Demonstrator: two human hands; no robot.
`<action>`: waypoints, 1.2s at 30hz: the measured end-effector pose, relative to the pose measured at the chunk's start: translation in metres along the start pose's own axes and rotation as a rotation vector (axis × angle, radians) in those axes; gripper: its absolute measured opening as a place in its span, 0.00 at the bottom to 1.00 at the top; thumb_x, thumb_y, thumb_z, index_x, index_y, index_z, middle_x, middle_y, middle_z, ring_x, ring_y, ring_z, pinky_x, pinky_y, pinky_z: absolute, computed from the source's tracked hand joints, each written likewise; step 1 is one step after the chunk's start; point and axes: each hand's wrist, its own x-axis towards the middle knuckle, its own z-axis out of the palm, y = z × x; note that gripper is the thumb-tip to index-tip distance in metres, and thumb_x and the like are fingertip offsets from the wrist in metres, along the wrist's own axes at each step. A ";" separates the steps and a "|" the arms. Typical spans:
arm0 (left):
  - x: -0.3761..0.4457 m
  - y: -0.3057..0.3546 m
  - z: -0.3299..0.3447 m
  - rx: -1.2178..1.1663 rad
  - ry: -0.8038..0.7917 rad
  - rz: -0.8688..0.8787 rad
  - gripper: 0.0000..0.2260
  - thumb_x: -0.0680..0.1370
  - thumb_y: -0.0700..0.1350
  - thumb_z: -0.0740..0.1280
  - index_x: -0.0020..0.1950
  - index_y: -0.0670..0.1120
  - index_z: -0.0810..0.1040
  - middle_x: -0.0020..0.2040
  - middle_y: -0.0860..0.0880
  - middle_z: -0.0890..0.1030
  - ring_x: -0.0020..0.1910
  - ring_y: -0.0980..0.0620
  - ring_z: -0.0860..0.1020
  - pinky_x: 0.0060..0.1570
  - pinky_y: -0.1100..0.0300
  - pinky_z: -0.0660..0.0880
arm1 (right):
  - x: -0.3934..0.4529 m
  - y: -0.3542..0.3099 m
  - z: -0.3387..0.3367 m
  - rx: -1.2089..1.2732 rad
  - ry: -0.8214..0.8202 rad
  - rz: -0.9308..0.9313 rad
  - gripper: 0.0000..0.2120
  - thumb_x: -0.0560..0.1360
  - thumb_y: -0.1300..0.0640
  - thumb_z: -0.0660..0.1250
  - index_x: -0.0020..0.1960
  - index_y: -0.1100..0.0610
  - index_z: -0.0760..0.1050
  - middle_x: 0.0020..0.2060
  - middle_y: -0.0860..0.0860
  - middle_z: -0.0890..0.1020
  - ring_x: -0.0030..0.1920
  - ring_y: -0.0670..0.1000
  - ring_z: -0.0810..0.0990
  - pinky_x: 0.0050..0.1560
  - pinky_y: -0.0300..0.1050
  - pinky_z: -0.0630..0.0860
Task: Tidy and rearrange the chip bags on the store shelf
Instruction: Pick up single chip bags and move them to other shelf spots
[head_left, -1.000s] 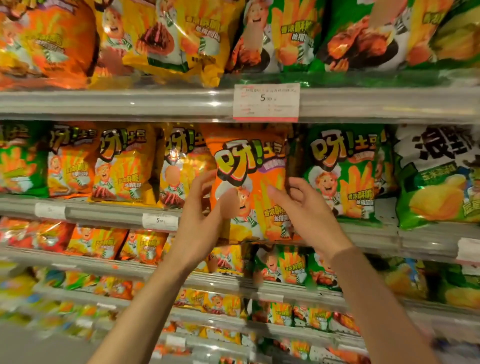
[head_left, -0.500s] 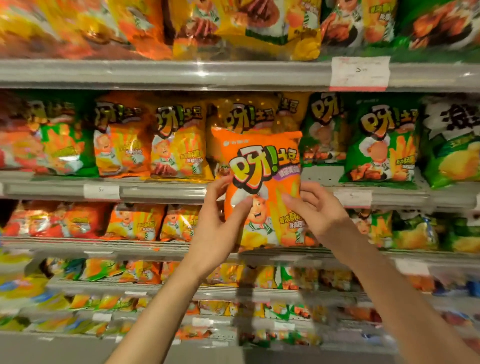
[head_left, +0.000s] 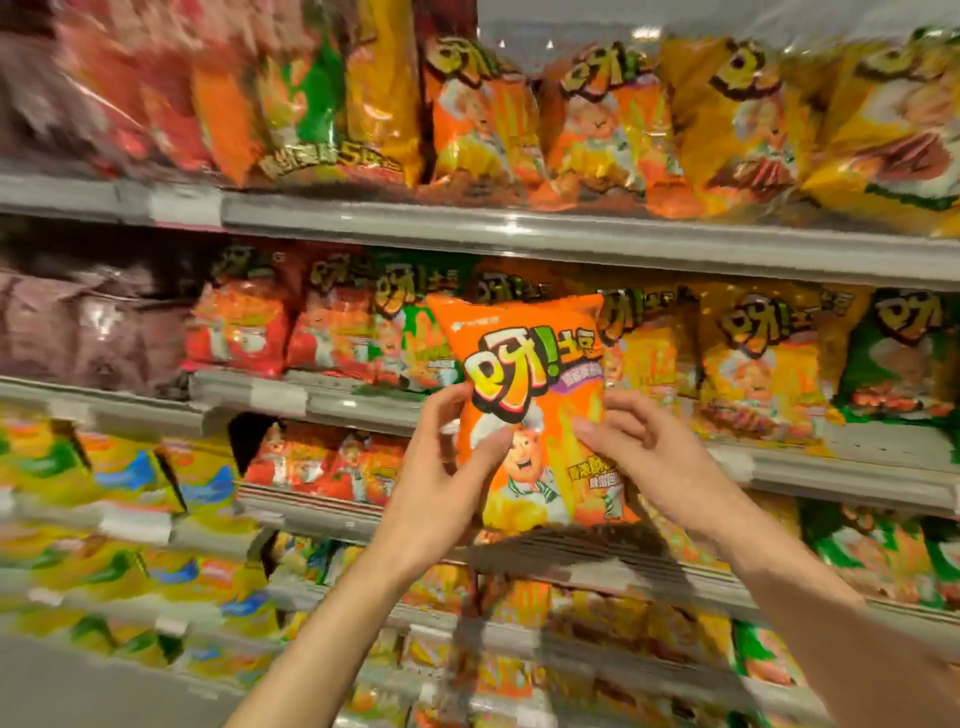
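Gripping an orange chip bag (head_left: 530, 410) from both sides, a person holds it upright in front of a store shelf (head_left: 571, 241) stocked with snack packs. The left hand (head_left: 441, 478) wraps the bag's left edge, thumb pressed across the printed front and the other fingers curled behind the foil. The right hand (head_left: 649, 457) clamps the right edge the same way, thumb on the front near the cartoon chef, fingers bent behind. The bag floats clear of the racks, level with the middle tier, its top edge overlapping the row of orange and yellow bags (head_left: 748, 358) standing there (the surroundings are smeared by motion blur, so their labels are hard to read). Red bags (head_left: 244, 327) sit further left on that tier, and a green bag (head_left: 904, 358) stands at the far right. Larger yellow and orange packs (head_left: 727, 124) crowd the tier above. Below, yellow packs with blue and green markings (head_left: 130, 478) fill the lower left racks. Both bare forearms reach up from the bottom of the frame.
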 end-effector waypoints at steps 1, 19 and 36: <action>0.004 -0.003 -0.014 0.003 0.009 -0.009 0.20 0.78 0.53 0.70 0.68 0.58 0.69 0.62 0.64 0.75 0.57 0.73 0.74 0.54 0.71 0.72 | 0.011 -0.001 0.015 -0.002 -0.021 -0.013 0.20 0.70 0.52 0.74 0.59 0.54 0.75 0.54 0.56 0.83 0.46 0.41 0.85 0.43 0.32 0.78; 0.108 -0.072 -0.199 0.025 -0.015 -0.023 0.25 0.76 0.57 0.69 0.70 0.59 0.66 0.67 0.64 0.73 0.62 0.71 0.72 0.56 0.71 0.71 | 0.125 -0.019 0.200 -0.023 0.001 -0.084 0.26 0.70 0.46 0.73 0.65 0.48 0.71 0.56 0.42 0.78 0.52 0.31 0.78 0.47 0.25 0.74; 0.109 -0.125 -0.242 -0.202 -0.219 0.003 0.24 0.76 0.46 0.72 0.71 0.53 0.68 0.61 0.59 0.80 0.64 0.60 0.76 0.60 0.63 0.74 | 0.071 -0.012 0.298 -0.114 0.382 0.023 0.16 0.77 0.53 0.72 0.62 0.50 0.73 0.49 0.41 0.81 0.45 0.32 0.81 0.43 0.27 0.75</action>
